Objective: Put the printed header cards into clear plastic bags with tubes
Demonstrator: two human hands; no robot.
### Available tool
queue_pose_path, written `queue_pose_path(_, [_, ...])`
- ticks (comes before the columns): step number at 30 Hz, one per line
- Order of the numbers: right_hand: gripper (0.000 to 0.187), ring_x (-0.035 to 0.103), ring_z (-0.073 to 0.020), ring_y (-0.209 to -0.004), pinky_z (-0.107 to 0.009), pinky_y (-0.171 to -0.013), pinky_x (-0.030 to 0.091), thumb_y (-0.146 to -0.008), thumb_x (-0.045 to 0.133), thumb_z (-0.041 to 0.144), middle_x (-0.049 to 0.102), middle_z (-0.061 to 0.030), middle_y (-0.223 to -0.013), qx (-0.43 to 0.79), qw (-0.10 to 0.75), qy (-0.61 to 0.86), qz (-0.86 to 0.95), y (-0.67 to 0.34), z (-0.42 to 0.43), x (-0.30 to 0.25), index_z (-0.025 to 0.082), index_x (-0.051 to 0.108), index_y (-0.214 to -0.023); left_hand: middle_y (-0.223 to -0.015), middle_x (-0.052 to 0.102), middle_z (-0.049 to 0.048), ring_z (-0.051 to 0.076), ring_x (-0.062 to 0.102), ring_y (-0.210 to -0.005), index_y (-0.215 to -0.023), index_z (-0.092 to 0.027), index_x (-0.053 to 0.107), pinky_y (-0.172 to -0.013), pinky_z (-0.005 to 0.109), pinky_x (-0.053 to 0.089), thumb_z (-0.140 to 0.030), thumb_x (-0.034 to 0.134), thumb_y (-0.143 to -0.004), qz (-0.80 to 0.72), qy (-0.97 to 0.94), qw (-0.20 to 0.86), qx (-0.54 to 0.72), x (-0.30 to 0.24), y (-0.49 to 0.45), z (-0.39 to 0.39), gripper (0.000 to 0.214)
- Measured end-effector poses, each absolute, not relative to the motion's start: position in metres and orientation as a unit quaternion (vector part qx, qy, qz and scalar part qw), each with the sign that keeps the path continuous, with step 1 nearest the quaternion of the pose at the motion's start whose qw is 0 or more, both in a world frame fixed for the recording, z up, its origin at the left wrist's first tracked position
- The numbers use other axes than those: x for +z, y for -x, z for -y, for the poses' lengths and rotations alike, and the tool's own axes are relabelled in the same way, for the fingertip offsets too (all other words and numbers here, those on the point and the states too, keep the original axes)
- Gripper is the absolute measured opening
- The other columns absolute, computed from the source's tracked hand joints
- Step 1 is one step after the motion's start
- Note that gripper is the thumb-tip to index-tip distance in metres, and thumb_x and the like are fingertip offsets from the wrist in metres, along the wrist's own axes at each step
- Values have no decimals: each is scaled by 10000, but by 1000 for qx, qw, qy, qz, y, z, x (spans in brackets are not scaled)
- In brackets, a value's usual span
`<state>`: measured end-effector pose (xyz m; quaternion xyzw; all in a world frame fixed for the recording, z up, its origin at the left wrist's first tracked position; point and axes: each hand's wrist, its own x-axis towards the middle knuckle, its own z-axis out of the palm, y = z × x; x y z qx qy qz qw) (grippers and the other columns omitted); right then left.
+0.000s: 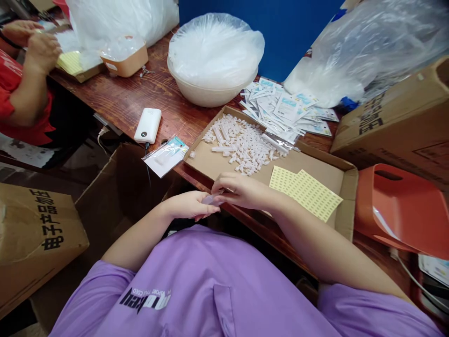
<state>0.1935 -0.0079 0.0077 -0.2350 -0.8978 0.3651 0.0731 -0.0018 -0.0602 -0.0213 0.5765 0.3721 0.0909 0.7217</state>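
My left hand (pixel 194 205) is closed on a small translucent plastic piece (pixel 210 200), held in front of my body near the table edge. My right hand (pixel 234 189) meets it there, fingers pinched at the piece's far end; whether they grip the same piece or something smaller, I cannot tell. Just beyond my hands lies a shallow cardboard tray (pixel 315 164). In it is a heap of small whitish plastic parts (pixel 249 145), with a few longer clear tubes among them. Yellow sticker sheets (pixel 305 192) lie at the tray's right, under my right forearm.
Left of the tray are a bagged card (pixel 166 157) and a white power bank (pixel 148 125) with a cable. Behind stand a bowl of plastic bags (pixel 212 89) and piled printed cards (pixel 287 107). An orange bin (pixel 403 210) stands right. A co-worker's hands (pixel 42 49) work at far left.
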Motion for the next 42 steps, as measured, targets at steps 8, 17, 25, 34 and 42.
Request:
queue_pose_path(8, [473, 586, -187, -858, -308, -762, 467, -902, 415, 565, 627, -107, -937, 352, 79, 218, 907, -199, 13, 2, 158, 646, -973, -561, 451, -58, 61, 407, -440, -875, -134, 578, -426, 205, 300, -557, 589, -784, -357, -569, 738, 61, -16, -1, 60, 433])
queue_pose_path(17, [388, 591, -185, -830, -300, -739, 455, -948, 374, 454, 636, -96, -886, 334, 61, 254, 906, -194, 19, 5, 166, 633, -915, -554, 438, -60, 60, 390, -423, -851, -134, 551, -406, 206, 285, -501, 601, -796, -354, -564, 743, 60, -14, 2, 62, 375])
queue_pose_path(25, [374, 578, -192, -842, -316, -772, 448, -955, 372, 418, 634, -105, -902, 305, 82, 220, 923, -192, 22, 0, 152, 633, -927, -557, 428, -64, 56, 387, -419, -797, -141, 529, -398, 203, 280, -513, 617, -774, -358, -557, 746, 65, -12, 3, 66, 382])
queue_pose_path(34, [228, 572, -181, -834, -292, -727, 441, -905, 495, 348, 635, -86, -911, 340, 87, 227, 908, -192, 26, 4, 157, 605, -962, -548, 412, -75, 61, 383, -413, -851, -143, 532, -394, 204, 276, -445, 586, -788, -370, -559, 739, 71, -7, 1, 70, 313])
queue_pose_path(42, [387, 549, -167, -729, -293, -673, 431, -951, 356, 396, 626, -74, -786, 362, 61, 224, 903, -176, 32, -14, 160, 608, -774, -515, 424, -73, 53, 369, -416, -769, -153, 538, -423, 191, 307, -311, 573, -793, -421, -576, 696, 84, -15, 1, 83, 163])
